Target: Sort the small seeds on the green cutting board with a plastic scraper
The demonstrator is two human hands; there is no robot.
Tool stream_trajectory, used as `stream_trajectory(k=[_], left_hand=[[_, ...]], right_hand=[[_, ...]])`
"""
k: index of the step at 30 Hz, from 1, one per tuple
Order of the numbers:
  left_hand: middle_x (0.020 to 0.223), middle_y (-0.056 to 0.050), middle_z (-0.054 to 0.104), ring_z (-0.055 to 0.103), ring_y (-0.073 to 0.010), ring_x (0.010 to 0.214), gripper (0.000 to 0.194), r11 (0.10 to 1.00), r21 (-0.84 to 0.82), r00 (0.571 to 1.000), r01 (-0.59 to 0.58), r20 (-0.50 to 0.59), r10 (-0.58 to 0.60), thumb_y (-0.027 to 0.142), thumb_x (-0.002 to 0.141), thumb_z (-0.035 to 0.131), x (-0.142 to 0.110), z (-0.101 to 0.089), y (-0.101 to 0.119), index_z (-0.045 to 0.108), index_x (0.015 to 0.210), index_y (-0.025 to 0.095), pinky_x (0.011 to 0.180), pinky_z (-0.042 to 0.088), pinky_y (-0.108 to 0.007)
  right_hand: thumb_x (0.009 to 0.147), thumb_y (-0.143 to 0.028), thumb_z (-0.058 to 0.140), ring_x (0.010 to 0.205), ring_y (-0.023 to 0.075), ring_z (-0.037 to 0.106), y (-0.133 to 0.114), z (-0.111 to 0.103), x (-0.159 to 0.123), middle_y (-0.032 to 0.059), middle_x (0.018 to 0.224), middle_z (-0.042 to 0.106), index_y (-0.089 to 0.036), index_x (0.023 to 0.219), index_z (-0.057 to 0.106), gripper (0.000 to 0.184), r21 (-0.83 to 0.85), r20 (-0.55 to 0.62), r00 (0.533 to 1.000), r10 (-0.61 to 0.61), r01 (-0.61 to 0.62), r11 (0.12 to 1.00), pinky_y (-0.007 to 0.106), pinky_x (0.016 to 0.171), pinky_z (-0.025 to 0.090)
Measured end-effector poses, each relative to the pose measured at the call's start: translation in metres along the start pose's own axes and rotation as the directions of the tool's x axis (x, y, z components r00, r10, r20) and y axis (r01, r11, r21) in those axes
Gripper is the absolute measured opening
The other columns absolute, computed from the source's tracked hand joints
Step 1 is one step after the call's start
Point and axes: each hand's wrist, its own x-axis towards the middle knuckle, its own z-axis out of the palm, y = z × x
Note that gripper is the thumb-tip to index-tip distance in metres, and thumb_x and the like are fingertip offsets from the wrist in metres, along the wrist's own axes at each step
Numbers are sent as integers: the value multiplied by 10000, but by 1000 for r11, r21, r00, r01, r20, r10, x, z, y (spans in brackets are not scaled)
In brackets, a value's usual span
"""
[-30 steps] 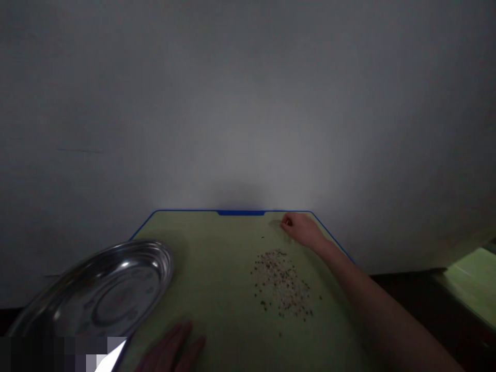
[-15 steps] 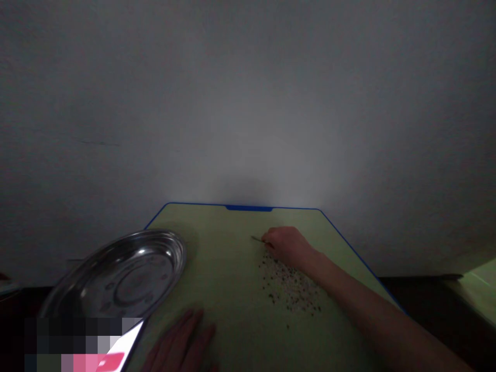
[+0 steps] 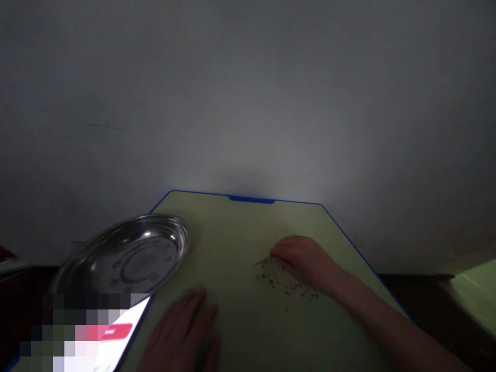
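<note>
My right hand point(image 3: 300, 258) is closed on a thin, slender tool point(image 3: 261, 261) whose tip points left; its exact kind is too dim to tell. Below and beside that hand lies a scatter of small dark and pale grains point(image 3: 289, 284), partly covered by the hand and forearm. My left hand point(image 3: 180, 330) rests flat near the front of the yellow-green table point(image 3: 228, 232), fingers stretched out and holding nothing. A wide, shiny metal basin point(image 3: 180, 248) stands on the table's left side, beyond the left hand.
A lit screen point(image 3: 127, 320), partly pixelated, covers the lower left, in front of the basin. The blue-edged table meets a grey wall point(image 3: 248, 103) at the back. Another pale green surface point(image 3: 476, 289) shows at the far right.
My right hand has come nearer and slightly right, over the grains, with the slender tool now lower. The left hand stays flat. The whole view has shifted a little.
</note>
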Motion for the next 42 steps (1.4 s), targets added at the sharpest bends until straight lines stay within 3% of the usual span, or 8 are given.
stream_trajectory(k=[8, 16, 21, 26, 29, 32, 38, 42], left_hand=[[1206, -66, 657, 639, -256, 1053, 371, 987, -108, 990, 120, 83, -111, 446, 831, 526, 2, -5, 3, 601, 1152, 275, 829, 549, -392], [1229, -74, 647, 626, -279, 1088, 359, 972, -133, 974, 194, 146, -175, 430, 831, 526, 2, -11, 10, 614, 1142, 274, 864, 538, -443], [1237, -124, 638, 604, -320, 1128, 372, 978, -101, 977, 185, 125, -172, 406, 837, 503, 3, -8, 11, 616, 1146, 231, 859, 538, -504], [1314, -165, 580, 546, -345, 1203, 405, 977, -89, 971, 191, 162, -175, 406, 841, 485, 4, -9, 13, 610, 1163, 195, 909, 505, -539], [1304, -159, 590, 549, -333, 1202, 403, 974, -108, 964, 201, 197, -177, 400, 842, 470, 5, -11, 13, 616, 1155, 193, 930, 491, -531], [1295, -164, 596, 553, -338, 1196, 418, 972, -121, 964, 201, 200, -175, 410, 849, 453, 6, -11, 13, 616, 1162, 185, 928, 487, -546], [1279, -164, 607, 564, -331, 1184, 410, 971, -120, 963, 206, 202, -179, 403, 855, 447, 6, -11, 12, 629, 1147, 179, 926, 494, -535], [1278, -148, 612, 559, -312, 1193, 402, 972, -105, 960, 213, 209, -188, 395, 849, 456, 7, -14, 13, 625, 1148, 186, 942, 490, -509]], right_hand=[[883, -141, 527, 835, 172, 625, -1, 12, 13, 48, 857, 711, -202, 909, 709, 193, 3, -45, 998, 48, -48, 999, 277, 752, 424], [897, -147, 540, 857, 187, 638, -41, 7, -28, 34, 933, 722, -220, 977, 695, 189, 36, 21, 999, -31, 30, 999, 299, 770, 448], [898, -127, 509, 861, 202, 654, -46, 5, -53, 48, 931, 732, -208, 956, 716, 230, 109, -166, 986, 26, -8, 994, 336, 799, 489], [893, -218, 527, 880, 195, 671, -45, 12, -79, 67, 958, 737, -209, 984, 720, 213, 419, -404, 841, 361, -181, 890, 331, 805, 528], [840, -295, 583, 838, 213, 687, -47, 16, -99, 69, 921, 747, -223, 952, 735, 202, 602, -388, 703, 596, -296, 742, 335, 744, 553], [799, -347, 597, 823, 232, 691, -48, 17, -114, 77, 938, 751, -216, 955, 741, 249, 690, -287, 643, 710, -375, 619, 344, 705, 561], [804, -319, 530, 833, 248, 689, -42, 18, -114, 92, 959, 752, -184, 1007, 735, 319, 671, -97, 745, 660, -440, 596, 393, 752, 549], [812, -297, 522, 862, 245, 683, -38, 24, -108, 87, 979, 747, -191, 996, 735, 301, 642, -109, 775, 622, -423, 639, 416, 805, 530]])
